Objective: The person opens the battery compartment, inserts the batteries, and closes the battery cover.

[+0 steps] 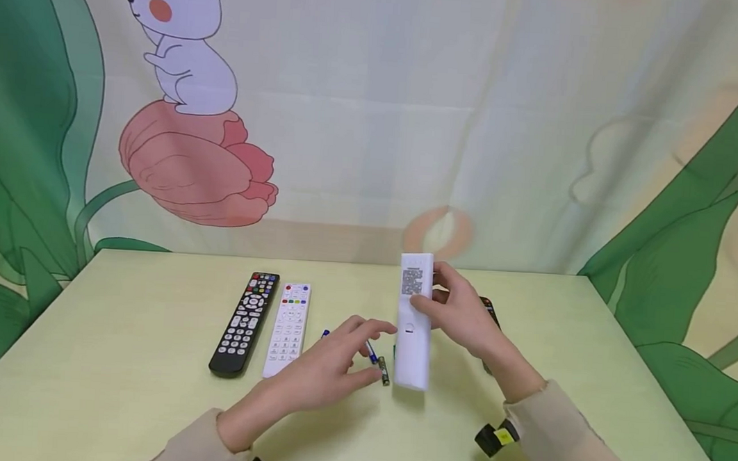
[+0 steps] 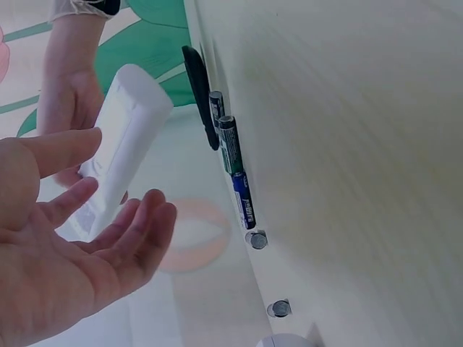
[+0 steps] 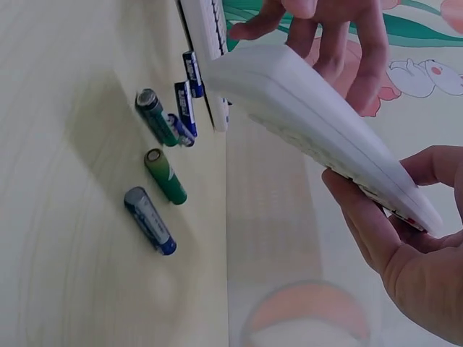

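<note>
My right hand [image 1: 467, 319] holds a white remote control [image 1: 412, 361] upright above the table, its back with a printed label facing the head camera. The thumb lies on that back, and in the right wrist view the fingers [image 3: 362, 217] are on the button side. The battery cover appears in place. Close to the remote's left edge is my left hand [image 1: 320, 378], fingers loosely bent and nothing in its grasp. Below and around it lie several small batteries, one dark [image 1: 384, 372] and one blue [image 1: 371, 353]. The right wrist view shows a green battery [image 3: 166, 177] and a grey-blue battery [image 3: 150, 221].
A black remote [image 1: 245, 325] and a second white remote [image 1: 289, 320] lie side by side at the left, the white one partly behind my left hand. Another dark remote [image 1: 489, 306] is mostly hidden behind my right hand. A printed curtain [image 1: 362, 119] hangs behind the table.
</note>
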A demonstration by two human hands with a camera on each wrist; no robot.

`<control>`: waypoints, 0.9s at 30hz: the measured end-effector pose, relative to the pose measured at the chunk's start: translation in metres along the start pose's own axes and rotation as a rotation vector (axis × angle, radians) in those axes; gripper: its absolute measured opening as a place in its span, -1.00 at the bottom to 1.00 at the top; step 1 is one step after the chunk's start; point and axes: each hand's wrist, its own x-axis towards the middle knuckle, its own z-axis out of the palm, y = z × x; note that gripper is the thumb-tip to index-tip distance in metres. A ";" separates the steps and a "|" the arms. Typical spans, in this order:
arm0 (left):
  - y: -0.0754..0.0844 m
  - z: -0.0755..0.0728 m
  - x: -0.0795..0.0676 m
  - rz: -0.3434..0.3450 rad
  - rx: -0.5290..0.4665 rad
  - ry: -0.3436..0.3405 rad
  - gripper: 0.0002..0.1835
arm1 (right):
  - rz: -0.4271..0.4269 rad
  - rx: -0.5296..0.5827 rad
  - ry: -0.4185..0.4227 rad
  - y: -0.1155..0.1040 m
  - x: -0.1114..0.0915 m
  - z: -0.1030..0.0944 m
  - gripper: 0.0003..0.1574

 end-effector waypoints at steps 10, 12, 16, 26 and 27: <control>0.000 0.006 -0.001 0.044 -0.056 0.039 -0.41 | -0.022 0.107 -0.031 -0.003 -0.004 0.010 -0.35; 0.001 0.006 0.000 0.055 -0.051 0.048 -0.42 | -0.024 0.112 -0.024 -0.004 -0.004 0.010 -0.35; 0.003 0.006 0.002 0.055 -0.046 0.076 -0.45 | -0.025 0.124 -0.007 -0.006 -0.004 0.011 -0.34; 0.007 0.006 0.008 0.044 -0.052 0.140 -0.57 | -0.043 0.171 0.035 -0.009 -0.004 0.017 -0.39; 0.007 0.006 0.009 0.044 -0.054 0.146 -0.58 | -0.047 0.175 0.040 -0.009 -0.004 0.017 -0.39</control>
